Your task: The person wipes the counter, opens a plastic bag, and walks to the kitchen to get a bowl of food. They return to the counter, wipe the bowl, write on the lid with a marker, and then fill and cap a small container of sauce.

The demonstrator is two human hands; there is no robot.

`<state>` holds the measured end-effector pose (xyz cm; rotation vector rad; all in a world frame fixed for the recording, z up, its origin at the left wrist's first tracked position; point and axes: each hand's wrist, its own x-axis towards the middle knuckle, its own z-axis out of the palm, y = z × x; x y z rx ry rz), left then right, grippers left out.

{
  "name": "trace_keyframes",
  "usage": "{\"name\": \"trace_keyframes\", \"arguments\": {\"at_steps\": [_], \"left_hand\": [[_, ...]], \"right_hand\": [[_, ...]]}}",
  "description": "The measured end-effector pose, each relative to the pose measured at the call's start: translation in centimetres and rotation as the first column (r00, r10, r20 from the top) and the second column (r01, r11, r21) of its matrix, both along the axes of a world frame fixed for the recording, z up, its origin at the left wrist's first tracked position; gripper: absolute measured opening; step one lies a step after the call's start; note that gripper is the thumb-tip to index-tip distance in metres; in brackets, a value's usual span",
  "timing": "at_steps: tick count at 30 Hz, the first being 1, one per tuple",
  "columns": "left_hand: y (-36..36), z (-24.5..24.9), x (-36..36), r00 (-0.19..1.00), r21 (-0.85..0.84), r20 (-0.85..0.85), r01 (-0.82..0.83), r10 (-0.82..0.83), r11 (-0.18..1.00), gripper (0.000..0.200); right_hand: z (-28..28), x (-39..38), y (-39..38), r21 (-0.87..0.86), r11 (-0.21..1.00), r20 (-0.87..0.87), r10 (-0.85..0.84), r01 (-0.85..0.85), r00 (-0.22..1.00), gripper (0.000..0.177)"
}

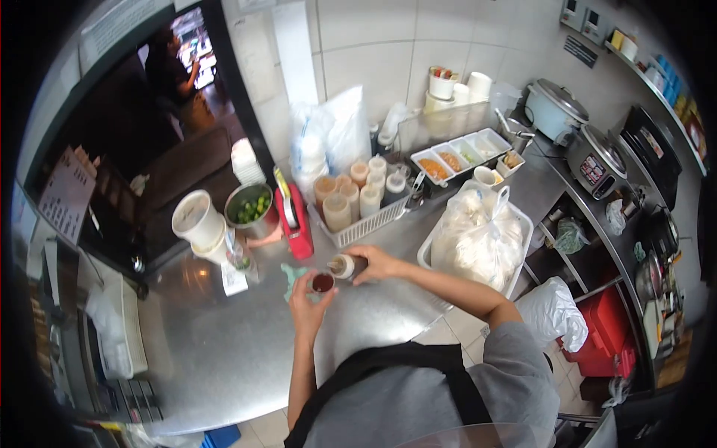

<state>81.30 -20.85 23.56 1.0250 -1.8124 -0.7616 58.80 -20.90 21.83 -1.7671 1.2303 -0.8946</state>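
My left hand (pixel 305 302) is closed around a small sauce cup (pixel 323 283) with dark red-brown sauce in it. In my right hand (pixel 376 264) is a squeeze bottle (pixel 344 266), tipped on its side with its nozzle pointing left, just above the cup's rim. The bottle holds something dark. Whether any sauce is flowing out is too small to tell. A crumpled green cloth (pixel 288 275) lies on the steel counter (pixel 224 336), partly behind my left hand. Just beyond the hands stands a red tape dispenser (pixel 297 224).
A white basket (pixel 366 230) of several squeeze bottles stands behind. Left are a metal pot (pixel 251 212) of green pieces and a white tub (pixel 198 215). Right, a tied plastic bag (pixel 479 237) fills a white bin; a topping tray (pixel 461 155) sits behind it. Another person (pixel 172 75) is beyond the opening.
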Motion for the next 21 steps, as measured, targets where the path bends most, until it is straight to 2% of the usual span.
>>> {"name": "trace_keyframes", "arguments": {"at_steps": [1,4,6,8,10,11,13,14,16,20,21], "left_hand": [[0.1,0.4,-0.2,1.0,-0.02,-0.009,0.006,-0.007,1.0,0.053],[0.9,2.3,-1.1,1.0,0.121,0.022,0.009,-0.012,0.993,0.055],[0.8,1.2,-1.6,0.999,0.12,0.013,0.038,-0.04,0.992,0.053],[0.6,-0.1,-2.1,0.997,0.065,-0.001,0.076,-0.076,0.995,0.052],[0.6,-1.4,-2.7,0.993,-0.043,-0.018,0.12,-0.121,0.992,0.052],[0.6,-2.3,-3.0,0.991,-0.068,-0.004,0.136,-0.137,0.988,0.051],[0.7,-4.7,-3.3,0.983,0.034,0.012,0.182,-0.183,0.983,0.05],[0.5,-5.8,-3.5,0.979,0.077,0.017,0.201,-0.203,0.977,0.049],[0.4,-8.1,-3.7,0.968,0.035,0.085,0.235,-0.237,0.971,0.048],[0.3,-9.8,-4.0,0.936,0.004,0.249,0.257,-0.25,0.966,0.048],[0.3,-10.1,-4.1,0.918,0.051,0.312,0.243,-0.246,0.969,0.048]], "right_hand": [[0.4,-0.2,-0.2,0.078,0.997,0.083,0.011,-0.018,0.997,0.064],[3.5,-0.9,-0.6,0.127,0.99,0.376,0.012,-0.064,0.926,0.066],[6.6,-2.2,-1.6,0.055,0.998,0.441,-0.05,0.029,0.896,0.068],[10.5,-4.3,-2.7,-0.087,0.984,0.426,-0.105,0.157,0.899,0.064],[13.2,-7.5,-4.9,-0.35,0.878,0.229,-0.257,0.325,0.939,0.063],[14.9,-8.8,-5.6,-0.387,0.832,0.184,-0.352,0.397,0.918,0.063],[18.6,-9.9,-6.2,-0.474,0.713,0.137,-0.52,0.517,0.843,0.065],[17.8,-11.6,-8.2,-0.56,0.63,0.072,-0.61,0.538,0.789,0.068],[16.3,-14.2,-11.5,-0.634,0.551,-0.047,-0.728,0.543,0.684,0.069],[12.1,-18.3,-17.0,-0.657,0.53,-0.081,-0.757,0.536,0.648,0.072],[11.1,-19.0,-17.8,-0.637,0.543,-0.098,-0.761,0.547,0.642,0.071]]}}
